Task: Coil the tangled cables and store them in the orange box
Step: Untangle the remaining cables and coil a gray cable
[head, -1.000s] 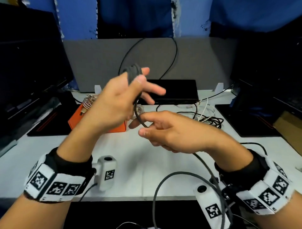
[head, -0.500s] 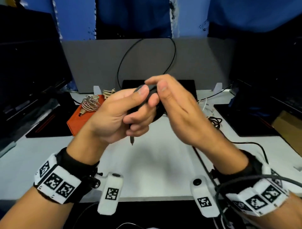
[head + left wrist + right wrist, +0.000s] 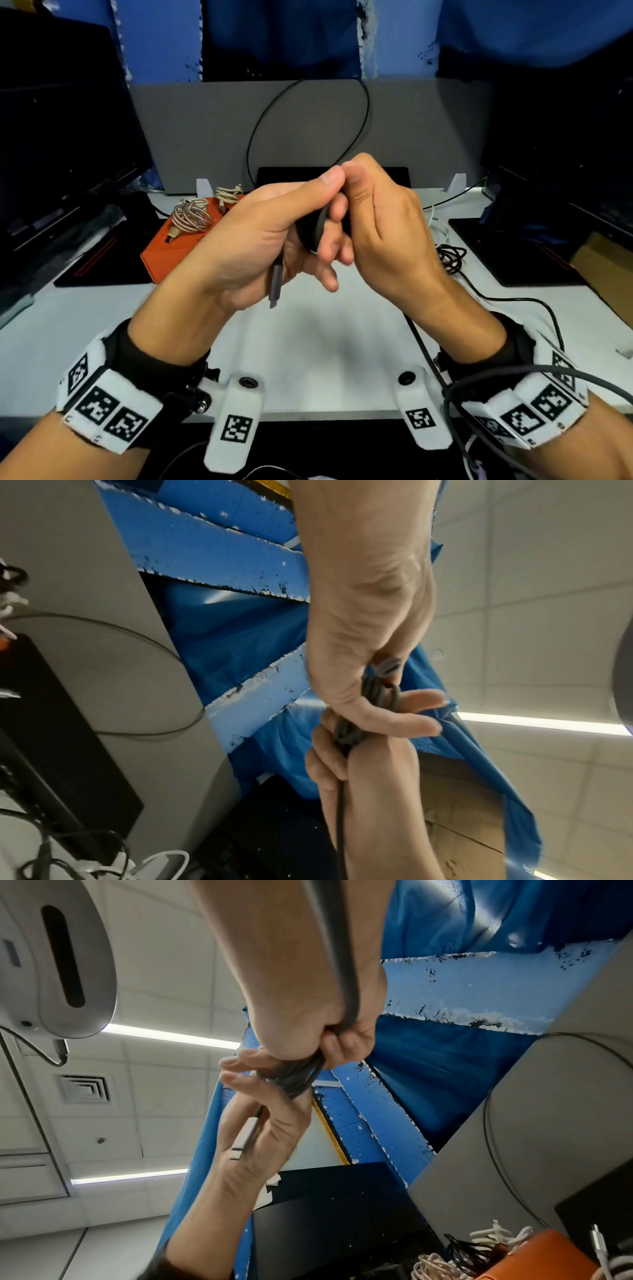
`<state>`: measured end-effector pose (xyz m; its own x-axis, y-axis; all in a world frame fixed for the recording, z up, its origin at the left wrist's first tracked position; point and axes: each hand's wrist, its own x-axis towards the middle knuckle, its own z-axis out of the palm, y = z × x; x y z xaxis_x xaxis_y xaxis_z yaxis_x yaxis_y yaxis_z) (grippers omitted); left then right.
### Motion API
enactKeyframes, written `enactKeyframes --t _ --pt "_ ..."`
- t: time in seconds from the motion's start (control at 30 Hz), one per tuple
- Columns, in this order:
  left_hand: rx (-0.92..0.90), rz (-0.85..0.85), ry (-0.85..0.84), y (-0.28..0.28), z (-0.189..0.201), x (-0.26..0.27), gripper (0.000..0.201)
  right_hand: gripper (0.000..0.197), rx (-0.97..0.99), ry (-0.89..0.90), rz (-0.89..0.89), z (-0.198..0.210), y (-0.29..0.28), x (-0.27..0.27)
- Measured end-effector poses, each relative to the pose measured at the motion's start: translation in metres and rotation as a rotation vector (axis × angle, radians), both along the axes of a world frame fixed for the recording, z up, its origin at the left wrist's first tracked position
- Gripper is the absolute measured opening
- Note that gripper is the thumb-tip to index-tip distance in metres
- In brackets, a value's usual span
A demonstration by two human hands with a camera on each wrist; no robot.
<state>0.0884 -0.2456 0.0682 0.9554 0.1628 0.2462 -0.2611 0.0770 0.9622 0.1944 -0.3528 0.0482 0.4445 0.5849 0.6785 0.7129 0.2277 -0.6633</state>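
Both hands meet above the middle of the white table (image 3: 308, 342), on a small coil of dark grey cable (image 3: 313, 226). My left hand (image 3: 318, 212) grips the coil with thumb on top and fingers curled beneath; the metal plug (image 3: 275, 284) hangs down beside its palm. My right hand (image 3: 352, 205) pinches the coil from the other side, and the loose cable (image 3: 513, 373) trails round its wrist. The right wrist view shows the coil (image 3: 294, 1077), the plug (image 3: 245, 1137) and the cable held in the right hand (image 3: 308, 1015). The orange box (image 3: 178, 253) lies at the back left.
A braided coil (image 3: 191, 216) and a beige coil (image 3: 227, 195) rest on the orange box. A black tangle (image 3: 452, 257) and white cables (image 3: 438, 226) lie at the right. Dark monitors flank the table, with a grey partition (image 3: 191, 130) and a thin black cable loop (image 3: 308, 120) behind.
A second ago the left hand held the coil high while the right hand drew cable below it. The right hand rose to the coil; both hands now hold it together, lower.
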Motion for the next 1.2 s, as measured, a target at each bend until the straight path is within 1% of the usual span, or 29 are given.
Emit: enactKeyframes --t 0.07,0.13,0.2,0.27,0.33,0.43,0.53,0.6,0.63,0.7,0.77,0.83,0.93,0.97,1.0,1.03,1.07,1.13,1.17,1.2 --pt "0.107 0.124 -0.048 -0.001 0.000 0.001 0.030 0.040 0.022 -0.118 -0.125 -0.001 0.000 0.005" --pt "0.141 0.131 -0.072 0.000 -0.002 0.002 0.029 0.041 0.010 -0.189 -0.176 -0.001 -0.001 0.007" --pt "0.121 0.079 -0.055 0.003 -0.004 0.002 0.030 0.041 -0.046 -0.178 -0.147 0.000 -0.004 0.007" --pt "0.074 0.009 -0.019 0.004 -0.006 0.002 0.031 0.041 -0.103 -0.096 -0.066 0.003 -0.007 0.005" --pt "-0.012 -0.086 -0.005 0.003 -0.009 0.002 0.032 0.041 -0.099 -0.035 -0.001 0.005 -0.009 0.005" --pt "-0.143 -0.220 0.007 0.002 -0.012 0.004 0.033 0.048 -0.081 -0.041 -0.008 0.006 -0.011 0.007" --pt "-0.122 -0.309 -0.025 0.004 -0.015 0.006 0.036 0.051 -0.087 0.043 0.094 0.007 -0.012 0.005" --pt "-0.132 -0.331 -0.071 0.006 -0.015 0.005 0.034 0.054 -0.053 0.058 0.140 0.008 -0.010 0.004" --pt "-0.177 -0.341 -0.085 0.008 -0.015 0.005 0.033 0.057 -0.028 0.040 0.135 0.007 -0.007 0.005" --pt "-0.361 -0.399 -0.086 0.012 -0.014 0.008 0.032 0.061 -0.004 0.007 0.096 0.004 -0.001 0.011" --pt "-0.535 -0.445 -0.088 0.016 -0.015 0.014 0.037 0.055 -0.009 0.025 0.088 0.000 0.003 0.017" --pt "-0.631 -0.464 -0.096 0.019 -0.017 0.019 0.043 0.046 -0.022 0.045 0.090 -0.002 0.005 0.022" --pt "-0.722 -0.503 -0.140 0.026 -0.019 0.022 0.047 0.040 -0.055 0.042 0.086 -0.004 0.006 0.029" --pt "-0.742 -0.480 -0.169 0.030 -0.016 0.020 0.047 0.036 -0.088 0.019 0.073 -0.005 0.007 0.031" --pt "-0.739 -0.421 -0.206 0.033 -0.013 0.019 0.047 0.031 -0.139 -0.012 0.063 -0.006 0.008 0.031" --pt "-0.698 -0.316 -0.245 0.036 -0.011 0.018 0.048 0.028 -0.211 -0.044 0.068 -0.008 0.009 0.032" --pt "-0.602 -0.156 -0.269 0.038 -0.009 0.017 0.047 0.028 -0.299 -0.066 0.095 -0.010 0.009 0.031" --pt "-0.281 0.228 -0.275 0.042 -0.010 0.018 0.042 0.032 -0.503 -0.055 0.218 -0.016 0.010 0.028" --pt "-0.080 0.386 -0.262 0.043 -0.012 0.020 0.038 0.033 -0.610 -0.025 0.298 -0.018 0.009 0.025" --pt "0.122 0.494 -0.230 0.044 -0.016 0.023 0.035 0.031 -0.704 0.012 0.379 -0.019 0.008 0.023"
